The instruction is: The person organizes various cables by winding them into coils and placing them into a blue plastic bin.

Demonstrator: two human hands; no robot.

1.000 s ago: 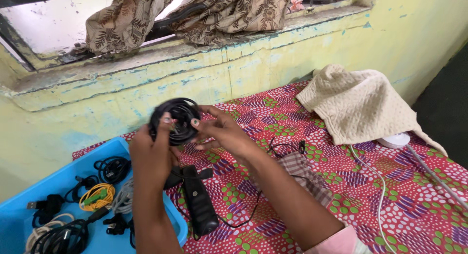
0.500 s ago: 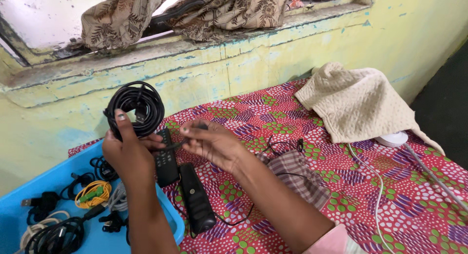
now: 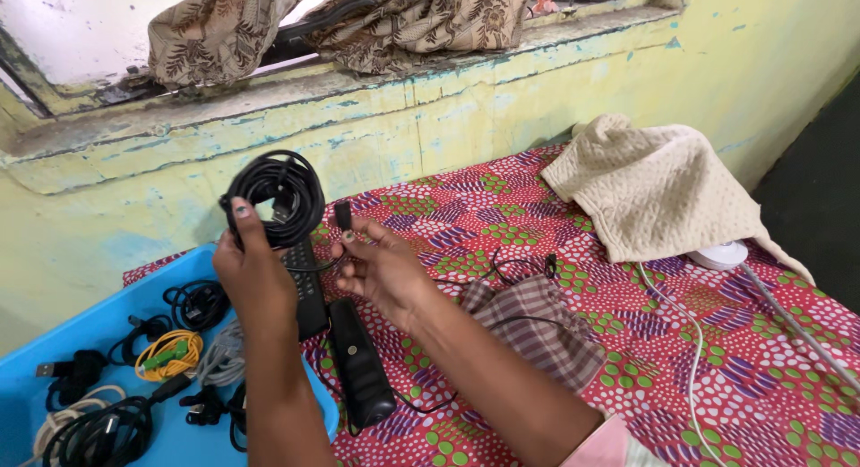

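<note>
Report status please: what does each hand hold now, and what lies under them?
Left hand grips coiled black cable. Right hand pinches its plug end. Remotes and blue tray lie below.

Both my forearms are bare from wrist to elbow, with no watch, bangle or ring on either one. My left hand (image 3: 255, 270) has short nails coated in dark polish, plainest on the thumb. My right hand (image 3: 385, 270) has the same dark polish on its fingers (image 3: 348, 237). At my right elbow shows the edge of a pale pink sleeve (image 3: 609, 445), loose and plain.
</note>
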